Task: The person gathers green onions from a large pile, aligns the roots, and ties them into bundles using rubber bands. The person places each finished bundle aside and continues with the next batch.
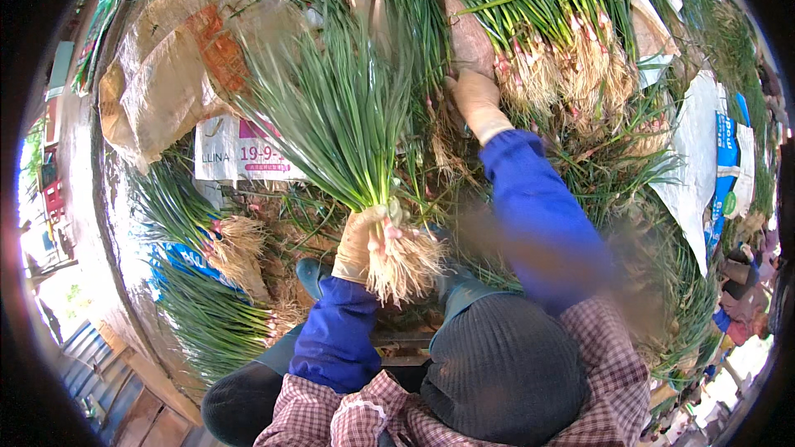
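My left hand (355, 245), in a pale thin glove, grips a bunch of green onions (348, 136) just above the bulbs. Its leaves fan up and away, and its pale roots (404, 261) hang past the hand toward my knees. My right hand (477, 102), also gloved, reaches forward to the near end of a brownish-pink surface (469, 34) that I cannot identify. Its fingers are mostly hidden, so any hold is unclear. Right beside it lies a pile of green onions (584, 31), roots toward me.
Two smaller onion bunches lie at left, an upper bunch (239, 242) and a lower bunch (248, 326). A crumpled woven sack (164, 84) and a printed white bag (214, 152) lie beyond. At right are loose leaves and a white-and-blue bag (689, 143). Other people (739, 298) sit far right.
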A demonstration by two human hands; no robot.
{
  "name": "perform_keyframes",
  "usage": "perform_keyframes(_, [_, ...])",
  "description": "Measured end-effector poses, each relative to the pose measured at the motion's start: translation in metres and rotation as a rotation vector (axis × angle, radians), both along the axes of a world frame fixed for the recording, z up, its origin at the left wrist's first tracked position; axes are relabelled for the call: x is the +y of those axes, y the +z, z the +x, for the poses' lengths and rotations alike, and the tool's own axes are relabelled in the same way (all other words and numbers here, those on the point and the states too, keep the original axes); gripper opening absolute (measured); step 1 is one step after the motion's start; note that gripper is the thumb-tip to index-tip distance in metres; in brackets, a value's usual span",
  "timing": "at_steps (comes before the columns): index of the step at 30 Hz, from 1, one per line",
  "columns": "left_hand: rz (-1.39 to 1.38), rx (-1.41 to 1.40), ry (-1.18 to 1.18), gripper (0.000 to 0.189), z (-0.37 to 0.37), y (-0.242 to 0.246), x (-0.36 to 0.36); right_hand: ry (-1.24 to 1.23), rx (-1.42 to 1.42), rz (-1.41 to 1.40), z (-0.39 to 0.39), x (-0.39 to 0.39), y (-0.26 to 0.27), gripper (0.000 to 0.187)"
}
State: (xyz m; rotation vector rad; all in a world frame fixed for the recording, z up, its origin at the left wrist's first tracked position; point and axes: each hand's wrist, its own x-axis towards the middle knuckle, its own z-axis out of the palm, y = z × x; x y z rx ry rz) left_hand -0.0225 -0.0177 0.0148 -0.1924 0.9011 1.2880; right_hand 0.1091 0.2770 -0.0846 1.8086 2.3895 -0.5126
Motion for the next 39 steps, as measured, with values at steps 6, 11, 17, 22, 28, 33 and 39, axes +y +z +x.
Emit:
perform_keyframes(6, [0.051,0.232,0.049,0.045,-0.013,0.014,0.033,0.040,0.083,0.139,0.006,-0.033,0.052,0.022])
perform_keyframes(11, [-0.025,0.087,-0.289,0.037,-0.009,-0.007,0.046,0.776,0.133,-0.084,0.037,-0.145,0.137,0.014])
perform_keyframes(17, [-0.051,-0.104,-0.053,0.034,0.021,-0.009,0.019,-0.014,0.909,-0.433,0.033,-0.140,0.122,0.035])
perform_keyframes(22, [-0.101,-0.038,-0.063,0.029,0.009,0.013,0.014,0.458,0.702,-0.687,0.028,-0.149,0.081,0.042])
perform_keyframes(28, [-0.049,0.190,-0.151,0.024,0.006,0.018,0.016,0.795,0.664,-0.514,0.058,-0.163,0.114,0.016])
perform_keyframes(33, [-0.143,0.118,-0.182,0.028,-0.017,0.004,0.002,0.180,0.826,-1.036,0.060,-0.144,0.171,0.016])
perform_keyframes(39, [0.011,-0.294,0.065,0.031,-0.013,-0.004,-0.019,0.489,0.896,-0.537,-0.007,-0.162,0.109,0.054])
